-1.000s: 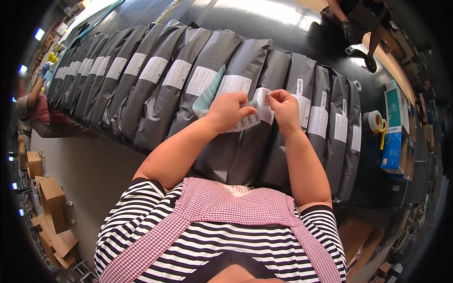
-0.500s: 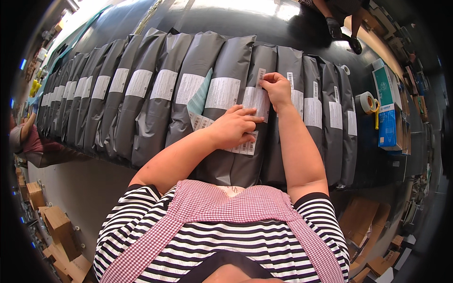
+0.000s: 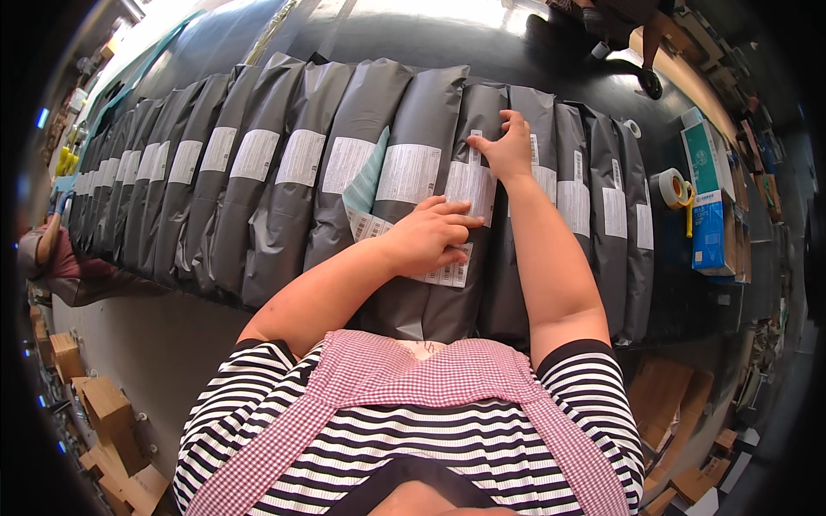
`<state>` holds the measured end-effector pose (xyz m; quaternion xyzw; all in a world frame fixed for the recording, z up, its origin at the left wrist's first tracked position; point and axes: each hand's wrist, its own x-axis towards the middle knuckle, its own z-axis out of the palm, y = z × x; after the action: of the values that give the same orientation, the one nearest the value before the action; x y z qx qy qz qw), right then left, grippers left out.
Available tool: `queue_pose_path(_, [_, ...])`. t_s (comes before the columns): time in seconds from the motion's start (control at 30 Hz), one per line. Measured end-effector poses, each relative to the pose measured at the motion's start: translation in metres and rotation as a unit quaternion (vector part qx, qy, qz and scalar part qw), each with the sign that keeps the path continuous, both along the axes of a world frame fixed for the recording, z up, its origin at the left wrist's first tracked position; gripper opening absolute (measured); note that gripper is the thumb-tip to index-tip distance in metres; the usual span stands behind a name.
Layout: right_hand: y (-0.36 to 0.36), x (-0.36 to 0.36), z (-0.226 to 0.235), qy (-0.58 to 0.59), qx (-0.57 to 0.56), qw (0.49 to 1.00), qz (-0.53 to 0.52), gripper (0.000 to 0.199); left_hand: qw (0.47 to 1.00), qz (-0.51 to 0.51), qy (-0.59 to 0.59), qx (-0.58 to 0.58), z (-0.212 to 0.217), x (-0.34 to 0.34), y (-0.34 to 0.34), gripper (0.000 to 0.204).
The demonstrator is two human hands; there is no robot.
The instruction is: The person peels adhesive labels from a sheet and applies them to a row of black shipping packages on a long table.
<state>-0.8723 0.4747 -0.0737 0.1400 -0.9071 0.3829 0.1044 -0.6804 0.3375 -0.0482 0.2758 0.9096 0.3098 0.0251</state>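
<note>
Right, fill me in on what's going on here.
A person is handling barcode stickers over a grey bag. The right hand, fingers spread, has its thumb at a small barcode sticker above the bag's white label. The left hand lies over a sheet of stickers. More labelled bags line both sides.

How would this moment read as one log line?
left hand: fingers spread over barcode sheet | right hand: thumb at barcode sticker on gray bag | right side: blue box
</note>
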Motion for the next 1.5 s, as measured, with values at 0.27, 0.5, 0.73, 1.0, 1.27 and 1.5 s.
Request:
queue_pose_path(0.27, [-0.012, 0.024, 0.019, -0.141, -0.26, 0.955, 0.011, 0.019, 0.959, 0.18, -0.043, 0.217, 0.021, 0.008, -0.017, 0.031])
queue_pose_path(0.5, [-0.001, 0.139, 0.066, -0.308, -0.2, 0.89, 0.272, 0.017, 0.927, 0.274, -0.049, 0.253, 0.036, 0.018, -0.05, 0.03])
queue_pose_path(0.73, [-0.026, 0.157, 0.058, -0.224, -0.203, 0.925, 0.229, 0.012, 0.902, 0.295, -0.071, 0.306, 0.028, 0.032, -0.076, 0.027])
queue_pose_path(1.0, [-0.071, 0.1, 0.044, -0.265, -0.284, 0.91, 0.148, 0.006, 0.92, 0.361, -0.146, 0.036, 0.045, 0.017, -0.099, 0.032])
queue_pose_path(1.27, [-0.097, 0.036, 0.01, -0.208, -0.208, 0.951, 0.094, 0.014, 0.998, 0.045, 0.014, 0.031, -0.007, 0.014, -0.094, 0.026])
queue_pose_path(1.5, [-0.098, 0.029, -0.005, -0.191, -0.204, 0.956, 0.091, 0.014, 0.999, 0.042, 0.013, 0.022, -0.007, 0.016, -0.096, 0.026])
